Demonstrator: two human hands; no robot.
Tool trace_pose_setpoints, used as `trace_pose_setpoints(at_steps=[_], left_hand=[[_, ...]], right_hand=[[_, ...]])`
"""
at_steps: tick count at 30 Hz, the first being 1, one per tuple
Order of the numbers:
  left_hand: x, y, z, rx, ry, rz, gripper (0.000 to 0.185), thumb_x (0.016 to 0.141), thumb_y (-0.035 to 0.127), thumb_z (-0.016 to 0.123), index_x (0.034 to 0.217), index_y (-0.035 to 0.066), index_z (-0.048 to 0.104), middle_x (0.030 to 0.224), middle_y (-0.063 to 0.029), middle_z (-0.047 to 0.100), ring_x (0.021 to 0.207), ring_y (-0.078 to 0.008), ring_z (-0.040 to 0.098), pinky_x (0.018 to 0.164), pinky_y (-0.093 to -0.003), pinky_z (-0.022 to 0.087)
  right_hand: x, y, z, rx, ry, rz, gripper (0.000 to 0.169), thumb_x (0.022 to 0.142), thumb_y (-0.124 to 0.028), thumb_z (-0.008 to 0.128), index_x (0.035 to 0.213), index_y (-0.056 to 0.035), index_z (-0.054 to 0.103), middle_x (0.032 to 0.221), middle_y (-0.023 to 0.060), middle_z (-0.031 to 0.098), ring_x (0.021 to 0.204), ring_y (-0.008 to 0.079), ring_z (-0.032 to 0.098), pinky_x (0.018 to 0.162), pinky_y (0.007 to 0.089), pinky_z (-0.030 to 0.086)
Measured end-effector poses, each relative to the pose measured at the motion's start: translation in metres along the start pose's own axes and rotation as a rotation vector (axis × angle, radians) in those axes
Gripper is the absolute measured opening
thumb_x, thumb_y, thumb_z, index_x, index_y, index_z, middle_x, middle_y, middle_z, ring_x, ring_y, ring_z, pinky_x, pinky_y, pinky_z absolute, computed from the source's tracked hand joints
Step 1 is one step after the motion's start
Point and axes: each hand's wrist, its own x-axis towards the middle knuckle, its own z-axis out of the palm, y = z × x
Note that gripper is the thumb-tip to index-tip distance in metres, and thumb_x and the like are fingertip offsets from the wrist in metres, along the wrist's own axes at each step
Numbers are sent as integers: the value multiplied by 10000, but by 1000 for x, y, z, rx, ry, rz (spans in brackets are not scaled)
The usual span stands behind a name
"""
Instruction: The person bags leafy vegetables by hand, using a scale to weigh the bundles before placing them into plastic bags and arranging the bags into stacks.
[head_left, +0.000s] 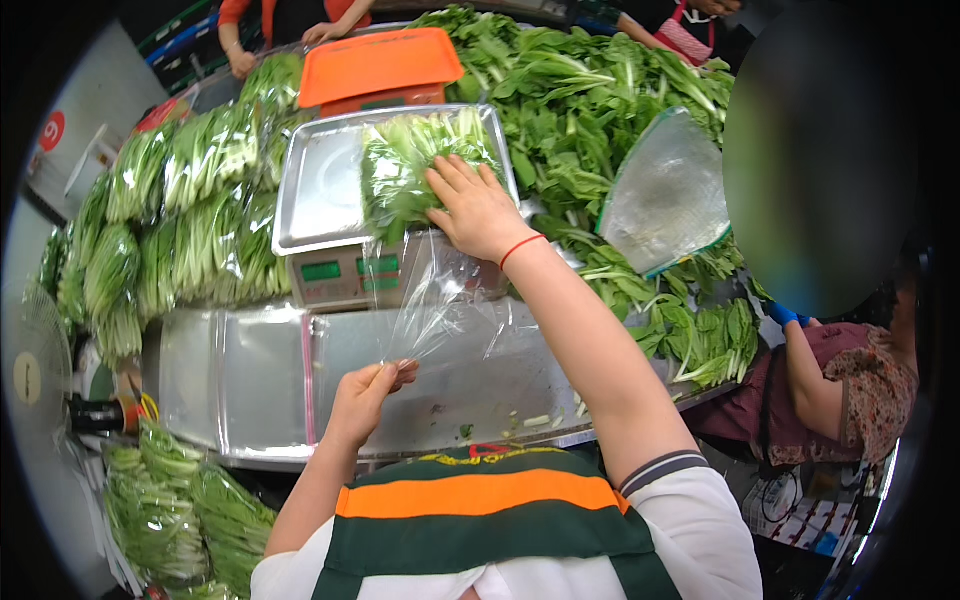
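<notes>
A clear plastic bag of leafy greens (394, 161) lies on the steel pan (319, 187) of a digital scale (330, 279). My right hand (480, 210) rests flat on the bagged greens with its fingers spread. The bag's loose open end (439, 300) stretches off the pan towards me. My left hand (371, 394) pinches that gathered plastic between thumb and fingers, above the steel table (465, 390). Flat clear bags (262, 382) lie left of my left hand, one edge marked by a pink strip.
Bagged greens (217, 232) are stacked at left, with more (165, 517) below. Loose greens (570, 97) are heaped at right beside a clear plastic sheet (660, 199). An orange scale (382, 67) stands behind. A fan (34, 382) is far left. Co-workers (817, 390) stand around the table.
</notes>
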Motion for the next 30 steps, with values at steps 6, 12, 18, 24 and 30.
trace_pose_setpoints(at_steps=[6, 12, 18, 24, 30], left_hand=[[-20, -2, -7, 14, 112, 34, 345, 989, 245, 456, 1046, -26, 663, 961, -67, 675, 922, -126, 589, 823, -268, 450], [-26, 2, -6, 155, 107, 127, 341, 990, 228, 458, 979, -52, 653, 964, -84, 674, 886, -135, 598, 811, -268, 462], [-23, 4, -1, 142, 164, 198, 289, 955, 146, 470, 953, -75, 655, 970, -115, 680, 866, -165, 625, 807, -280, 476], [-31, 15, -19, -93, 183, 132, 323, 961, 148, 435, 996, -77, 664, 1000, -143, 672, 889, -187, 636, 846, -313, 487], [-6, -1, -111, 261, 362, 179, 336, 895, 86, 579, 1203, -46, 569, 1119, -190, 625, 1088, -262, 582, 942, -373, 454]], right_hand=[[-43, -57, -11, 384, 67, -125, 101, 787, -81, 640, 879, -46, 657, 986, 94, 633, 930, 279, 593, 827, 370, 462], [-101, -131, -28, 709, -180, -163, 118, 706, -64, 710, 810, -66, 656, 825, 68, 610, 751, 252, 587, 650, 363, 479], [-108, -141, -23, 672, -158, -196, 117, 720, -53, 681, 795, -54, 591, 773, 88, 559, 720, 273, 560, 636, 371, 465], [-187, -58, -124, 771, -680, 128, 90, 737, -39, 654, 755, -35, 566, 720, 107, 539, 665, 286, 548, 606, 376, 455], [-330, 22, -228, -156, -1058, 629, 156, 803, -191, 615, 803, -36, 619, 853, 177, 633, 774, 357, 623, 646, 443, 488]])
